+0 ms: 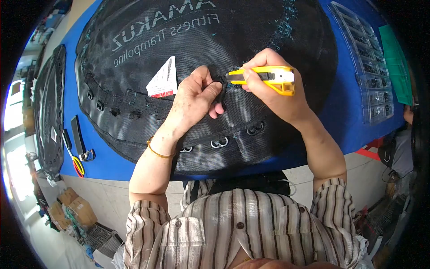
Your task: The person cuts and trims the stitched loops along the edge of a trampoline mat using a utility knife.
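A round black trampoline mat (251, 31) lies in front of me, its printed lettering mirrored. My left hand (190, 98) pinches the black webbing strip (145, 103) of the mat between thumb and fingers. Closed around a yellow utility knife (271, 83), my right hand (280, 101) points the tip left at the webbing beside my left fingertips. Whether the blade touches it is too small to tell. Blue-green thread scraps (286, 24) cling to the mat. A white and red label (164, 80) lies left of my left hand. Metal rings (219, 143) line the near edge.
A blue-topped table (112, 168) carries the mat. On the right stand a clear compartment box (365, 67) of small parts and a green tray (396, 65). At left are scissors (78, 166), a black bar (78, 134) and another black mat (49, 112). Cardboard boxes (80, 210) sit on the floor.
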`<state>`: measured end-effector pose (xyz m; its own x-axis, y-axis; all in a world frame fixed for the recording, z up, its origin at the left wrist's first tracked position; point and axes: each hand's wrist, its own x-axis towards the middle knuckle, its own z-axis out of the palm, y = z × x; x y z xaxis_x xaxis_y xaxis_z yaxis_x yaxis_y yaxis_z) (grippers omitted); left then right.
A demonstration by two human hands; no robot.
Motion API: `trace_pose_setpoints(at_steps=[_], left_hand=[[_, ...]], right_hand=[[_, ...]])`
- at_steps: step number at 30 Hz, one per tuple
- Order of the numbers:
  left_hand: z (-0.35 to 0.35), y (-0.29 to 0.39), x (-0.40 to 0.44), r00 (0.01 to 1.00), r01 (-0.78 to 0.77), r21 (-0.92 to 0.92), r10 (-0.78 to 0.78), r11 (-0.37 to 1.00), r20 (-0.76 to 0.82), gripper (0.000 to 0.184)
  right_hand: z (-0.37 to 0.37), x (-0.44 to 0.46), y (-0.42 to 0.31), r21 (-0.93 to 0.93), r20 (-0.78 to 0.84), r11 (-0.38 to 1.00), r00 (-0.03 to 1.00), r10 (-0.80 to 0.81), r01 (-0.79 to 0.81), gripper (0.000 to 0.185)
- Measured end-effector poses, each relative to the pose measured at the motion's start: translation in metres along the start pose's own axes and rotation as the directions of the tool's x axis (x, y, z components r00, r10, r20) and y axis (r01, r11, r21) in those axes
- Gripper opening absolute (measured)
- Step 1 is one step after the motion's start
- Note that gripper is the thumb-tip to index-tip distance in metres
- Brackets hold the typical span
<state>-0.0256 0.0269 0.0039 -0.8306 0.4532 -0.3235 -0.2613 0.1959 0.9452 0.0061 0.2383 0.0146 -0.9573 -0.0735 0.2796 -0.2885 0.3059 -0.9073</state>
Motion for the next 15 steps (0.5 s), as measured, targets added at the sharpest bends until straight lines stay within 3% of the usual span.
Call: trace_pose_setpoints(at_steps=[2,9,11,13,14,15], left_hand=[[0.0,0.001,-0.001,1.0,0.001,0.0,-0.001,1.0,-0.002,0.018],[0.0,0.001,-0.001,1.0,0.009,-0.01,-0.009,1.0,-0.008,0.018],[0.0,0.001,-0.001,1.0,0.01,-0.01,-0.01,1.0,-0.007,0.018],[0.0,-0.001,-0.001,1.0,-0.001,0.005,0.002,1.0,-0.004,0.019],[-0.001,0.0,0.0,1.0,-0.005,0.004,0.005,1.0,-0.003,0.019],[-0.002,0.001,0.0,1.0,0.004,0.003,-0.004,1.0,0.011,0.019]], right_hand=[[0.002,-0.003,-0.003,-0.003,-0.002,0.998,0.998,-0.06,0.06,0.012],[0.0,-0.002,0.001,-0.005,-0.009,1.0,1.0,-0.025,0.024,0.012],[-0.003,0.0,0.0,-0.031,0.015,0.999,1.0,0.012,-0.011,0.01],[-0.012,0.004,-0.006,0.017,0.049,0.987,0.986,0.162,-0.163,0.009],[-0.021,0.008,0.005,-0.16,0.106,0.984,0.992,-0.062,0.078,0.008],[-0.024,0.01,0.007,0.049,0.036,0.997,0.998,0.056,-0.057,0.009]])
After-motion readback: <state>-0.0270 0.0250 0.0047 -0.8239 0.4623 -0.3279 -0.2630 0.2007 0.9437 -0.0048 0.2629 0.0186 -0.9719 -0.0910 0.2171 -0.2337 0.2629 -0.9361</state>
